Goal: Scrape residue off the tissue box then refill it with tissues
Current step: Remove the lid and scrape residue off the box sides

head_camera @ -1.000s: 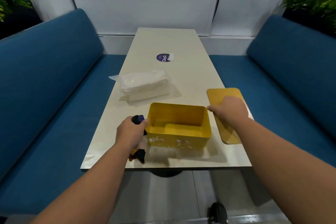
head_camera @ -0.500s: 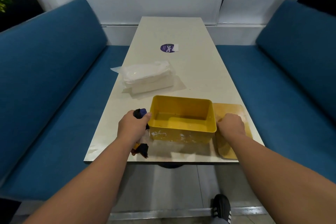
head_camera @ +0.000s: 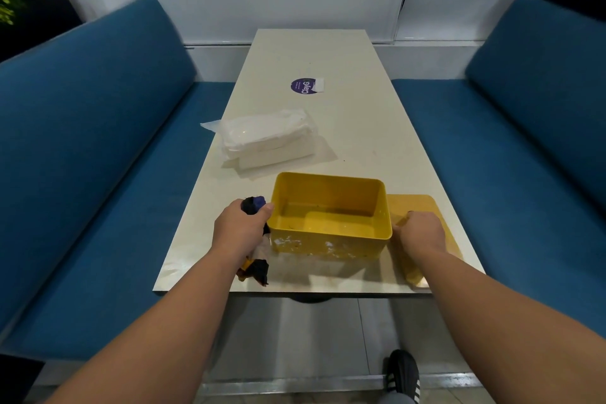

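Yellow tissue box sits open & empty near the front edge of the surface, white residue flecks showing on its near wall, so scraping looks unfinished imo and refill not begun: pack of tissues lies unopened just behind-left, yellow lid flat beside the box's right. Left hand fingers curl round a dark scraper tool next to the box; right hand rests on the lid, fingers bent, grip can't tell. Purple round sticker further back reads "ClayG", rest hidden by a white tag.
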